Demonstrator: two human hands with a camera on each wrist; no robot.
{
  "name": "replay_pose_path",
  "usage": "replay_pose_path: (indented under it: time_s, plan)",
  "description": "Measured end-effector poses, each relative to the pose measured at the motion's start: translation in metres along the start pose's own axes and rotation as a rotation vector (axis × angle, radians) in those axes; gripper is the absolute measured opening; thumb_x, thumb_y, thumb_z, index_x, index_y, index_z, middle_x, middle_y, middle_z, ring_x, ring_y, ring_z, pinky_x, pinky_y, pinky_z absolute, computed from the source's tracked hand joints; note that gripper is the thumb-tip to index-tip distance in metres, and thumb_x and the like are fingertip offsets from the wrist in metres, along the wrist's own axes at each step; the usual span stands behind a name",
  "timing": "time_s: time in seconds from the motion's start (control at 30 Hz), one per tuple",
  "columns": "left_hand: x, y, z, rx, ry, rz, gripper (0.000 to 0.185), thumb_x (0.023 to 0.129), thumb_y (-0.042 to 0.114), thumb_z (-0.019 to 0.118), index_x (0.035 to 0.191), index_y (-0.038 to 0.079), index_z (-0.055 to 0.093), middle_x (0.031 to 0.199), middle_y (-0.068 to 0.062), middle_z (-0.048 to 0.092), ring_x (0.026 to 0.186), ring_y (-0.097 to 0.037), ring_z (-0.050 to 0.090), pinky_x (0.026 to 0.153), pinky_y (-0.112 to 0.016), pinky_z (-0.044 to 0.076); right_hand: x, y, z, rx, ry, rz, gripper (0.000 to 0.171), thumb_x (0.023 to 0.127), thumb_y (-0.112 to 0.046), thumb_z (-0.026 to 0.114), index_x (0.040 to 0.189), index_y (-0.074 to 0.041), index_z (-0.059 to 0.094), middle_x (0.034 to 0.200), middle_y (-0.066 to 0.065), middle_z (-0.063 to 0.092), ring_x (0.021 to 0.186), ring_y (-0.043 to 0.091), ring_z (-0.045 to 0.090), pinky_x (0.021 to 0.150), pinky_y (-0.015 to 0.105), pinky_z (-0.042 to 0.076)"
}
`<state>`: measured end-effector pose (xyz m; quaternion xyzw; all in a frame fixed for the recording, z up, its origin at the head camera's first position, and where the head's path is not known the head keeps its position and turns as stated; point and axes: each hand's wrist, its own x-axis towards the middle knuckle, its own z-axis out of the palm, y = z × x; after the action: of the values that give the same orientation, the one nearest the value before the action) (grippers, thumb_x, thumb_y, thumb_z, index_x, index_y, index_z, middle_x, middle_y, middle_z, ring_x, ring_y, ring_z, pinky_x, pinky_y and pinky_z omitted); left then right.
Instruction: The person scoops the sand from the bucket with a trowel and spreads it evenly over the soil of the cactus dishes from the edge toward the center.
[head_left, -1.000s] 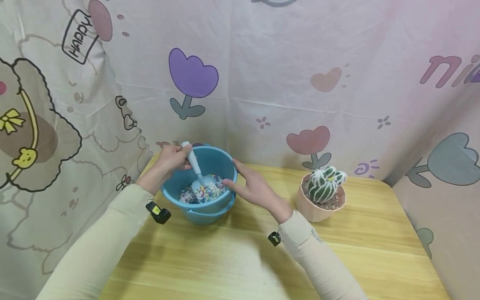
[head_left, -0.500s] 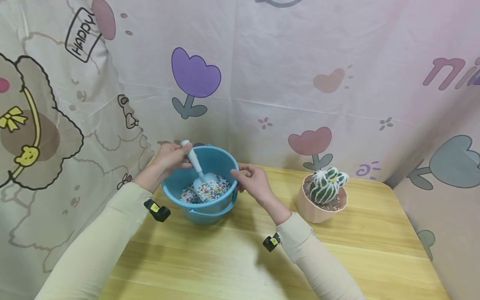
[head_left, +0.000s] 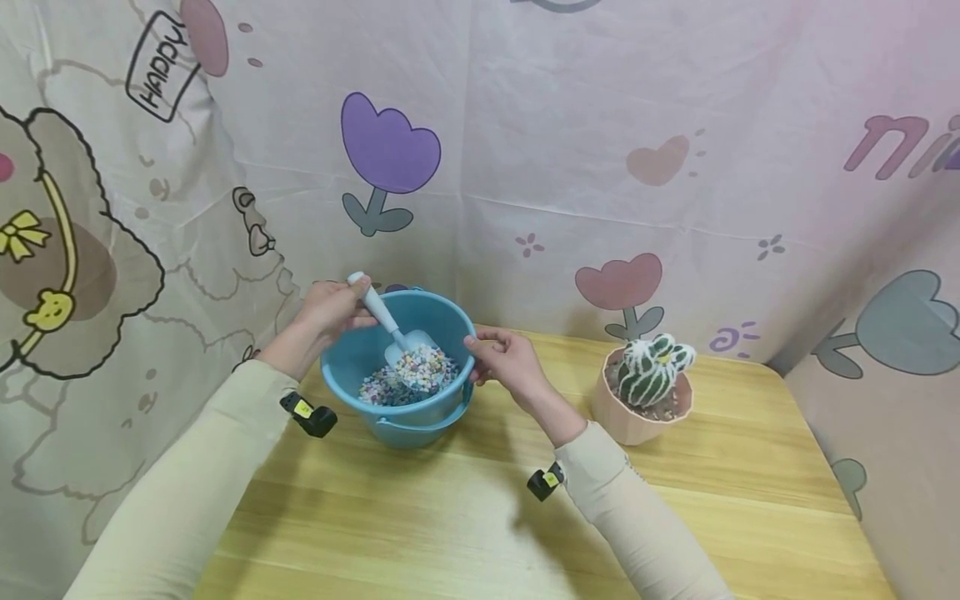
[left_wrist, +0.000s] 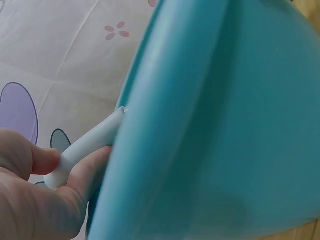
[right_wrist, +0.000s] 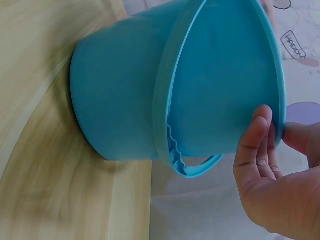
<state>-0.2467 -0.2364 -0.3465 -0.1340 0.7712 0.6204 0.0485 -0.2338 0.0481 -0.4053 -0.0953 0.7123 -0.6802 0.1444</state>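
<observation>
A blue bucket (head_left: 408, 421) stands on the table with small multicoloured beads (head_left: 378, 390) inside. My left hand (head_left: 327, 312) grips the pale handle of a light-blue toy shovel (head_left: 385, 315), whose blade leans down into the bucket and carries a heap of beads. In the left wrist view, thumb and fingers close round the shovel handle (left_wrist: 92, 142); the bucket wall hides the blade. At the bucket's right rim, my right hand (head_left: 510, 364) pinches the edge, thumb on the inside and fingers outside, as the right wrist view (right_wrist: 280, 185) of that hand also shows.
To the right stands a pink pot (head_left: 626, 417) holding a green and white crocheted-looking cactus (head_left: 648, 375). The bucket's handle (head_left: 420, 428) hangs down its front. A printed cloth (head_left: 525, 125) hangs behind the wooden table (head_left: 450, 517).
My right hand has gone from spread fingers against the bucket to pinching its rim. My left hand has moved slightly up and left, tilting the shovel, with beads heaped on its blade.
</observation>
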Motion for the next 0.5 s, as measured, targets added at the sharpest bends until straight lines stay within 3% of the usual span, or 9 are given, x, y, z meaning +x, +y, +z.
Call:
replay_pose_path:
  time_s: [0.5]
  plan:
    - [-0.002,0.007,-0.012,-0.154,-0.001,-0.044,0.067,0.114,0.039,0.039,0.158,-0.011,0.029,0.155,-0.034,0.047,0.137,-0.037,0.056,0.099,-0.026,0.061,-0.001,-0.002,-0.003,0.062,-0.015,0.023,0.039,0.106,-0.019,0.065,0.134,0.007,0.063,0.076,0.003,0.074,0.062,0.013,0.071,0.062,0.024,0.064]
